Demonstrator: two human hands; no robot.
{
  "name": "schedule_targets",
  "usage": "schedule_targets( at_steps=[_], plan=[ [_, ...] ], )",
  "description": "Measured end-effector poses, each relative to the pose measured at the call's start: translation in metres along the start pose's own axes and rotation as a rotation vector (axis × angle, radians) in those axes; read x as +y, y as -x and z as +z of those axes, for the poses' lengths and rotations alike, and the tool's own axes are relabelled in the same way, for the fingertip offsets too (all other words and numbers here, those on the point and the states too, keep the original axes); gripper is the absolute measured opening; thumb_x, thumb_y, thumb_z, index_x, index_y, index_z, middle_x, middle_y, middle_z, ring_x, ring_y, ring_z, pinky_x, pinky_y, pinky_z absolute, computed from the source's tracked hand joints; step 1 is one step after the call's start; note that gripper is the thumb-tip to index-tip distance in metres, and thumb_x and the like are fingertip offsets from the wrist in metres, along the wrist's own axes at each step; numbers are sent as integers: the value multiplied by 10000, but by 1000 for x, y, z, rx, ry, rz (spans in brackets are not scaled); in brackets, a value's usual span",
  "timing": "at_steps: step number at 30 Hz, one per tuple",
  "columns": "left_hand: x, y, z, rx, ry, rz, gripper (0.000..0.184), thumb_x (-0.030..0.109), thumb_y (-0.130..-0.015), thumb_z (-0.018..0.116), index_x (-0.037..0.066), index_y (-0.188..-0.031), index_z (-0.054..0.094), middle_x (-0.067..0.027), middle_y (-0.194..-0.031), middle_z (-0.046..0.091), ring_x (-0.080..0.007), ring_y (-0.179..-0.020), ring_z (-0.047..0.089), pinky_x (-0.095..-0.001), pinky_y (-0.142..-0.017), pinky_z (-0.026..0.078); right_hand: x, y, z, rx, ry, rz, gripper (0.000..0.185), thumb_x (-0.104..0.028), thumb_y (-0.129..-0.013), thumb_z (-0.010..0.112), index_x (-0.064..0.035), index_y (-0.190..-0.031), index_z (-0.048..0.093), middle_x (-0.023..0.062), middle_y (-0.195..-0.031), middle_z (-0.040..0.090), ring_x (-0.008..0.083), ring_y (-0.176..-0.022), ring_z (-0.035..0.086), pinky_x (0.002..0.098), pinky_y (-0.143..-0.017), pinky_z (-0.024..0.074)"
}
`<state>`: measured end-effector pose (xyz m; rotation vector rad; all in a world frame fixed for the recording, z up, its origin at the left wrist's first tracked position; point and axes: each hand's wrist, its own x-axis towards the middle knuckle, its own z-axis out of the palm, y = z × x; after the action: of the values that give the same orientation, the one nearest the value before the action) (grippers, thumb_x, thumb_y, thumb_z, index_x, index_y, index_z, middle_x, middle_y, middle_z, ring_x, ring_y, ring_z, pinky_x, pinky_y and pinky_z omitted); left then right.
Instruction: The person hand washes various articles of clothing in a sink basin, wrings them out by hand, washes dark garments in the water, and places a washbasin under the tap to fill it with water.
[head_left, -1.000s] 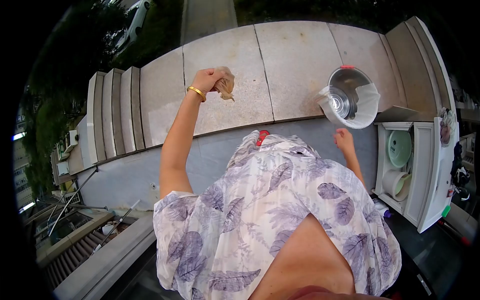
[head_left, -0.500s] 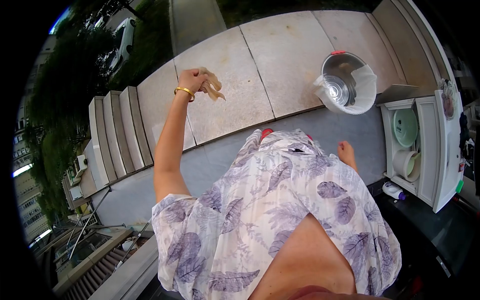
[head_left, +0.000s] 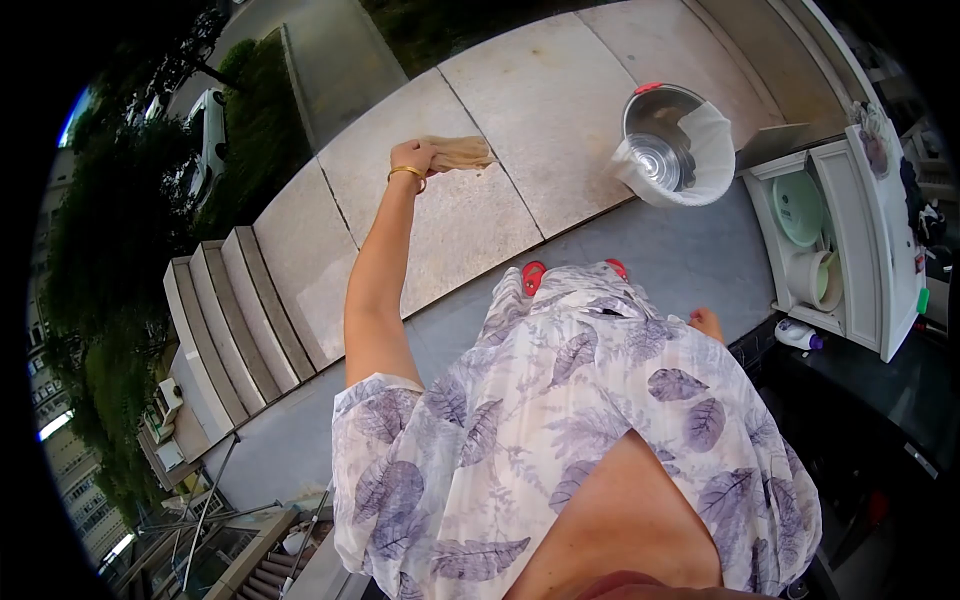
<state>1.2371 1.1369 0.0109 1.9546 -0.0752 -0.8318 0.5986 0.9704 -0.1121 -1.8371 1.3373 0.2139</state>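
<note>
My left hand (head_left: 411, 156) is closed on one end of a thin tan cloth (head_left: 460, 153), with a gold bangle on the wrist. The cloth trails to the right, over the pale stone ledge (head_left: 480, 225); whether it touches the stone I cannot tell. Low beside my hip, my right hand (head_left: 706, 322) shows only in part past the shirt. Its fingers look curled, and I see nothing in them. To the right on the ledge stands a shiny metal bucket (head_left: 640, 115), a white cloth (head_left: 705, 180) draped over its rim.
Stone steps (head_left: 235, 320) are at the left end of the ledge. On the right, a white cabinet (head_left: 850, 240) holds a green basin (head_left: 798, 208) and a pale pot (head_left: 808, 280). A white bottle with a purple cap (head_left: 797, 335) is below it.
My left hand has moved right along the ledge with the cloth, which now stretches out sideways instead of hanging bunched. My right hand has dropped partly behind the shirt. The view has turned slightly.
</note>
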Motion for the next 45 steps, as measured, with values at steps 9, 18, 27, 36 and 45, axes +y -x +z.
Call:
schedule_targets(
  at_steps=[9, 18, 27, 36, 45],
  plan=[
    [-121, -19, -62, 268, 81, -117, 471, 198, -750, 650, -15, -1151, 527, -126, -909, 633, -226, -770, 635, -355, -649, 527, 110, 18, -24, -90, 43, 81, 269, -150, -703, 564, -6, -924, 618, 168, -801, 655, 270, -750, 642, 338, -682, 495],
    [-380, 87, -102, 201, -379, -763, 239, 137, -754, 536, -5, -939, 587, -123, -810, 612, -224, -622, 603, -351, -510, 481, 68, 81, -19, -61, 135, 196, 240, -110, -743, 536, 24, -929, 606, 166, -781, 650, 233, -736, 637, 327, -670, 497],
    [-315, 100, -2, -176, -494, -701, 231, 178, -809, 496, 68, -997, 571, -55, -896, 608, -164, -741, 597, -342, -564, 484, 84, 104, 0, 28, -373, 265, 236, -74, -749, 525, 47, -938, 595, 148, -781, 646, 195, -715, 627, 306, -629, 498],
    [-211, -18, 55, -293, -520, -321, 265, 198, -808, 518, 78, -1042, 546, -57, -909, 601, -161, -764, 590, -351, -621, 465, 120, 238, 142, 338, -473, 667, 162, -101, -768, 531, 5, -850, 622, 93, -701, 609, 193, -619, 608, 330, -511, 490],
    [-158, -18, 152, -723, -790, -17, 191, 162, -819, 542, 26, -935, 610, -32, -745, 615, -128, -604, 586, -270, -484, 460, 140, 315, 359, 280, -806, 1274, 220, -219, -731, 554, -33, -715, 671, 148, -783, 664, 255, -697, 643, 395, -636, 496]
  ],
)
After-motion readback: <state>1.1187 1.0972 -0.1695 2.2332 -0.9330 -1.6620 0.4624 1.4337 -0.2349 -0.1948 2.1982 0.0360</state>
